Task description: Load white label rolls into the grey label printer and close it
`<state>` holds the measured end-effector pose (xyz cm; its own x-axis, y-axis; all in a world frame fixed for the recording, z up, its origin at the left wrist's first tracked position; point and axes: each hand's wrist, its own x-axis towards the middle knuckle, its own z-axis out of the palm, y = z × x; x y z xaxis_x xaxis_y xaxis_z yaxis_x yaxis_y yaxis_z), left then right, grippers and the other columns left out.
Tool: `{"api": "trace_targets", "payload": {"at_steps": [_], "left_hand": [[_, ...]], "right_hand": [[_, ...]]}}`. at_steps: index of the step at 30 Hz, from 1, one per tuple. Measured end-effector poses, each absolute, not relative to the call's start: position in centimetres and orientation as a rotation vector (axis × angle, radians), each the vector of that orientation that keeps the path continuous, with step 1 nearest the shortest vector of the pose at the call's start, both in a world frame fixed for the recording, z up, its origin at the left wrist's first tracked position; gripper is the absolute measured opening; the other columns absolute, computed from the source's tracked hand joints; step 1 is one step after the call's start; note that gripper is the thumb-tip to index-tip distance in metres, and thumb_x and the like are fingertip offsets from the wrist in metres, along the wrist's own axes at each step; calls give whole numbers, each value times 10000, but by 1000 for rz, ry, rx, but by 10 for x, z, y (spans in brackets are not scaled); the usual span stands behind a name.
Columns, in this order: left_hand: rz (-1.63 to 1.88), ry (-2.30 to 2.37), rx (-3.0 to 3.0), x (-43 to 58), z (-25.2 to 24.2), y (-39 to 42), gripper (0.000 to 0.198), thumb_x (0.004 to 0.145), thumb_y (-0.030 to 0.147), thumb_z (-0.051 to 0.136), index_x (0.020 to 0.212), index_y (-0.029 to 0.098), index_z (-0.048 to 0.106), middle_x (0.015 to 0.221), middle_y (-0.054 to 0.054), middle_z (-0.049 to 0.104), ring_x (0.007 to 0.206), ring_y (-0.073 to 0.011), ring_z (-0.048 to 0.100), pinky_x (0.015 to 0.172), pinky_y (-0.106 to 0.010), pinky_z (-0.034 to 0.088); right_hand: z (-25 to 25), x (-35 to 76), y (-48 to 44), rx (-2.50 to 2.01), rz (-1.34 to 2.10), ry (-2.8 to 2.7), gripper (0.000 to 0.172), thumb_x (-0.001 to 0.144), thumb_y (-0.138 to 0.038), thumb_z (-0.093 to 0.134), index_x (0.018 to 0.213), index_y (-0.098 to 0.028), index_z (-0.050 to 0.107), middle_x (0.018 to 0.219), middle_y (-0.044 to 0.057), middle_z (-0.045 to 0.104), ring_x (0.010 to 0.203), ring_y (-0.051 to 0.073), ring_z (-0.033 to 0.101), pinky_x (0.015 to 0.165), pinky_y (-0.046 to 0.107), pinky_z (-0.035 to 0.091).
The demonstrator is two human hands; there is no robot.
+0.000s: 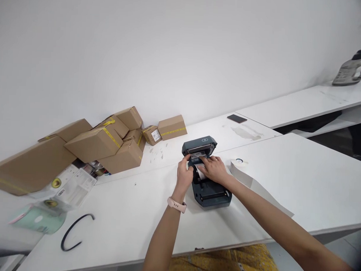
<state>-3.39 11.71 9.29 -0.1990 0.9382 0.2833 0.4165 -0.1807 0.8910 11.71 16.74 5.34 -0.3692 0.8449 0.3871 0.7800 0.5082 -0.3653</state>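
Observation:
A dark label printer (213, 192) stands on the white table with its lid (199, 146) raised. White label paper (200, 172) shows inside, and a printed strip (198, 154) lies under the lid. My left hand (184, 176) is closed at the printer's left side, its fingertips by the lid's hinge and its thumb over the inner edge. From the right, my right hand (215, 168) reaches into the printer, fingers bent onto the label paper. The hand hides part of the paper, so the exact grip is hard to see. A pale watch strap (177, 205) circles the left wrist.
Several cardboard boxes (94, 145) are piled at the left by the wall. Plastic packets (75, 187) and a black curved band (67, 236) lie before them. A loose paper strip (258, 189) curls right of the printer. A phone (236, 119) and a large jug (352, 69) are farther back.

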Motion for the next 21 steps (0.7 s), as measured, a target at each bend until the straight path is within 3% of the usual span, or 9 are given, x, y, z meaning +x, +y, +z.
{"api": "trace_targets", "payload": {"at_steps": [3,6,9,13,16,19,21], "left_hand": [[1385,1495,1486,-40,99,129,596,696,20,478,1255,196,593,1337,-92,597,1244,-228,538,1077,-410,381],[1378,1442,1444,-44,102,133,600,671,0,475,1223,185,620,1305,-94,621,1201,-222,572,1062,-406,402],[1370,1428,1442,-47,97,130,589,679,0,478,1213,201,625,1296,-79,625,1132,-213,605,1022,-404,441],[1380,1398,1528,-49,84,123,559,715,11,470,1223,201,604,1285,-84,626,1059,-198,629,961,-379,484],[1378,1431,1646,-46,76,118,539,745,38,490,1244,216,586,1258,-76,641,1061,-196,631,961,-374,483],[1357,1504,1748,-41,70,117,497,767,69,526,1238,212,593,1231,-79,659,1102,-207,620,1001,-391,455],[1337,1557,1789,-38,66,118,469,773,88,552,1224,204,611,1230,-88,664,1135,-222,610,1032,-410,429]], "right_hand": [[53,110,176,-1262,250,-2270,536,866,-514,578,1260,-152,594,996,167,721,1061,326,604,985,476,328],[53,113,179,-1228,355,-2262,605,843,-525,609,1341,-194,523,943,95,728,983,271,649,945,446,390],[57,126,168,-1121,534,-2197,723,785,-433,690,1427,-249,413,992,33,712,944,221,657,905,405,449],[54,148,132,-841,951,-1992,806,766,-299,690,1485,-274,325,1139,44,675,942,213,656,841,378,516],[42,158,104,-808,976,-1985,587,803,-294,663,1368,-267,507,1005,33,727,967,243,664,959,461,465],[30,162,86,-829,859,-2032,184,851,-355,642,1004,-278,711,918,23,752,958,253,679,1096,572,281],[27,162,81,-821,830,-2044,162,883,-392,611,881,-281,729,948,23,754,948,246,688,1107,589,243]]}}
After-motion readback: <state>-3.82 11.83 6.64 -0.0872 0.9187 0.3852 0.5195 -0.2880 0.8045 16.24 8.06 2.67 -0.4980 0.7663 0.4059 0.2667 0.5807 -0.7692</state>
